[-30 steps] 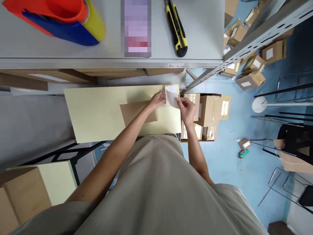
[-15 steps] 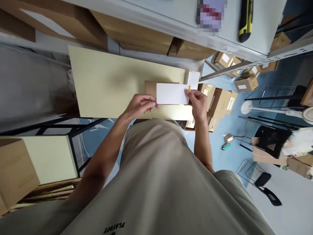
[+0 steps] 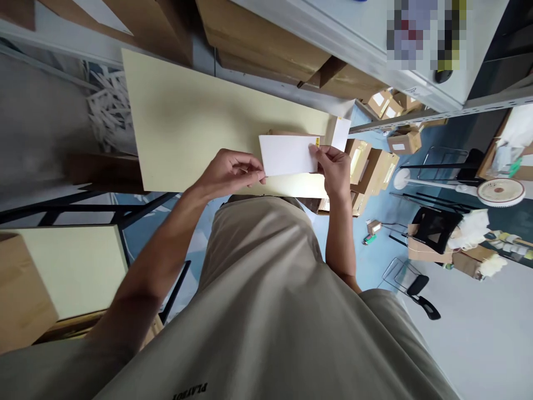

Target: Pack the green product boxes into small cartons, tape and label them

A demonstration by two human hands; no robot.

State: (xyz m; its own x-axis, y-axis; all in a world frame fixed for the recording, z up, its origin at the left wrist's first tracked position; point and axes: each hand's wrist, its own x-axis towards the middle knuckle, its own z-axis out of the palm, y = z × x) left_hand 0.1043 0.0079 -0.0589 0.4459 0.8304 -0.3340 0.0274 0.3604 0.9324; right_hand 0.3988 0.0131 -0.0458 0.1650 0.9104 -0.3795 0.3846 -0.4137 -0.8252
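Note:
A white rectangular card [image 3: 287,156], with a small yellow mark at its top right corner, is held up over a pale yellow tabletop [image 3: 187,122]. My right hand [image 3: 336,166] pinches the card's right edge between thumb and fingers. At its lower left corner the thumb and fingertips of my left hand [image 3: 233,171] close on the card. Just behind the card, a brown cardboard piece [image 3: 293,133] shows only as a strip; the card hides most of it. A white stack or box [image 3: 340,133], with a similar yellow mark, sits at the tabletop's right end.
Cardboard boxes [image 3: 266,44] line a shelf beyond the tabletop, under a white upper surface [image 3: 333,33] holding blurred-out items. More boxes [image 3: 368,161] stand on the blue floor at the right, near a white fan [image 3: 499,191] and a folding chair [image 3: 416,286]. White paper strips [image 3: 110,103] lie heaped at left.
The card has tilted slightly and shifted a little up and left in view, covering more of the brown piece. Both hands still hold it. My view has turned somewhat.

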